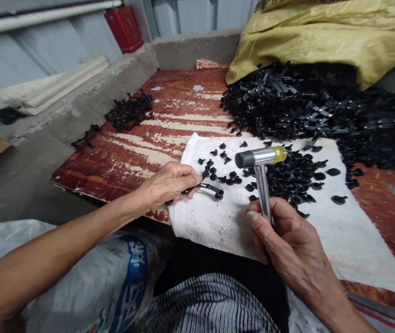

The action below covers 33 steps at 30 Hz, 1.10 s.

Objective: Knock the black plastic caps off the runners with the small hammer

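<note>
My left hand [169, 185] is closed around a black jointed plastic piece [208, 187], whose arm sticks out to the right and ends in a round knob over the white cloth [218, 231]. In my right hand [283, 236] is a mallet [262, 178], gripped by its metal handle and held upright. The mallet's head has a black face on the left and a yellow one on the right. Small black round caps [233, 175] lie loose on the cloth near my left hand. Behind the mallet is a denser heap of black caps [287, 178].
A large pile of black jointed pieces [308, 106] lies at the back right, partly under a yellow sack [315, 37]. A smaller cluster [131, 111] sits on the worn red board [169, 97]. A red box [124, 28] stands on the ledge; a white printed sack [89, 273] is at lower left.
</note>
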Motion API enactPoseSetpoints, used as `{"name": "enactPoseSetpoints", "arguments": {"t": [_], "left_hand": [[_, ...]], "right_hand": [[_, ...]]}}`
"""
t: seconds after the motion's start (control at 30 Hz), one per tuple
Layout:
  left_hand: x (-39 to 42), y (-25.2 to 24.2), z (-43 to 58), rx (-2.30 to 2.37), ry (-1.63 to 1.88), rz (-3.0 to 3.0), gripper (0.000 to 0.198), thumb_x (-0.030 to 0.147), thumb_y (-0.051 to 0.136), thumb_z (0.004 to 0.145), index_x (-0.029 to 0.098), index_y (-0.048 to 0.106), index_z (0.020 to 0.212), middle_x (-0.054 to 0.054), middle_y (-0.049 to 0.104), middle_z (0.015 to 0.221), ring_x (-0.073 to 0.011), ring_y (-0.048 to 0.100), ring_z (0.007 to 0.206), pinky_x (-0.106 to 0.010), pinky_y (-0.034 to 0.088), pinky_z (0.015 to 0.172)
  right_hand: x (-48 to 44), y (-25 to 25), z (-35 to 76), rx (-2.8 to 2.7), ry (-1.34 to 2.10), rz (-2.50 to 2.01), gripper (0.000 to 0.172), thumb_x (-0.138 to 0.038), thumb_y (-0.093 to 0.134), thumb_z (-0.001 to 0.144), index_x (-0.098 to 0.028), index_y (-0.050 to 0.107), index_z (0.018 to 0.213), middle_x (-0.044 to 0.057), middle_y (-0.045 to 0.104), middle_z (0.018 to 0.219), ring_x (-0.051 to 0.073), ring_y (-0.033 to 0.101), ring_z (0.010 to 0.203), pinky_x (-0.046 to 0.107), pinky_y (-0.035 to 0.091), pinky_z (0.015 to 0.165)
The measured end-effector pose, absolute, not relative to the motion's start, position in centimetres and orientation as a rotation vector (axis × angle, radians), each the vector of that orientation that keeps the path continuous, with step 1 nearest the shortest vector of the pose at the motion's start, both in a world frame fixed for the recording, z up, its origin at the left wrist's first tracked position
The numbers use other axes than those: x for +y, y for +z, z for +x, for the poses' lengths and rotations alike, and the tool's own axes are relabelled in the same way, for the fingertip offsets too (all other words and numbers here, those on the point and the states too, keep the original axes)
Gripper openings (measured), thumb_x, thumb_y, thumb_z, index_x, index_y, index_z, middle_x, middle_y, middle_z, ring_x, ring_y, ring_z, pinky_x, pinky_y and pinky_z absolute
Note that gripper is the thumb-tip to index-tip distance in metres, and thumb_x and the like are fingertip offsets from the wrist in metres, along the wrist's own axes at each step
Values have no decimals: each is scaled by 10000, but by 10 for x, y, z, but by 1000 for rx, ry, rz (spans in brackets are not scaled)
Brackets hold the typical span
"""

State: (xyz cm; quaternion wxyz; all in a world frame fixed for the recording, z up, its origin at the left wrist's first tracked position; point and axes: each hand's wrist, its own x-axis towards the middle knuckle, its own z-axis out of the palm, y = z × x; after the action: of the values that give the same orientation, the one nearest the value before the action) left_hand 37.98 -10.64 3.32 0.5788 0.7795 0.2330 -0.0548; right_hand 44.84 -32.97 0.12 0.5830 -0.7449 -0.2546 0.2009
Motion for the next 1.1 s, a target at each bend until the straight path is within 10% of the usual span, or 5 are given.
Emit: {"name": "enactPoseSetpoints", "arguments": {"t": [1.1], "left_hand": [[-107,58,396,695,-377,1720,139,99,551,805,149,559,675,-32,666,595,-62,502,414,-175,347,393]], "right_hand": [[-327,9,451,-588,551,-1755,154,-355,551,858,-226,545,774,-48,447,548,91,391,404,210,269,307]]}}
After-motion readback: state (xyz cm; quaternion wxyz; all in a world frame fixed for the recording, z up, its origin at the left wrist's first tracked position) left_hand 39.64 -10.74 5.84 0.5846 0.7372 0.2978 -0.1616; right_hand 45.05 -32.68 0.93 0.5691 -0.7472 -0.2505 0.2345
